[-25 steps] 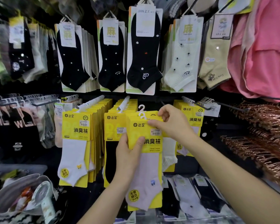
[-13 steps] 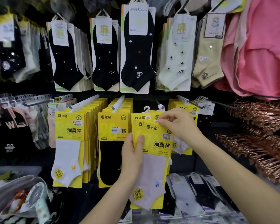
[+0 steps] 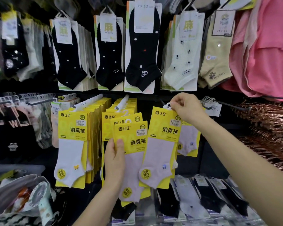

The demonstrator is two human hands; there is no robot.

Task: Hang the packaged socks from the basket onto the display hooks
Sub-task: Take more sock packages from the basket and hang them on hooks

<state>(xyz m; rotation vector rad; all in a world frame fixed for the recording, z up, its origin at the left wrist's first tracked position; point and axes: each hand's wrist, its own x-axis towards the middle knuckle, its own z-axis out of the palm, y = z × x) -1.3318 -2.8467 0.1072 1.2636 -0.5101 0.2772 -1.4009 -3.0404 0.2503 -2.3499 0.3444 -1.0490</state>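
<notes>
My left hand [image 3: 114, 158] grips a small stack of yellow-carded sock packs [image 3: 131, 145] with pale lilac socks, thumb on the front card. My right hand [image 3: 185, 108] pinches the white hanger at the top of one separate lilac sock pack [image 3: 162, 144], held up and to the right of the stack, at the dark display hook [image 3: 163, 103]. Whether the hanger sits on the hook I cannot tell. Another lilac pack [image 3: 189, 141] hangs behind it. Two full hooks of yellow packs, white socks [image 3: 72, 144] and black socks [image 3: 121, 110], hang to the left.
A row of black, cream and beige sock cards [image 3: 142, 46] hangs above. Pink garments [image 3: 266, 51] and copper hangers [image 3: 268, 128] fill the right. A grey bag with a small fan [image 3: 38, 194] sits lower left. More socks [image 3: 196, 196] lie on the shelf below.
My right hand has pulled one pack off the stack and carried it up and to the right, to the hook. My left hand stays with the remaining packs.
</notes>
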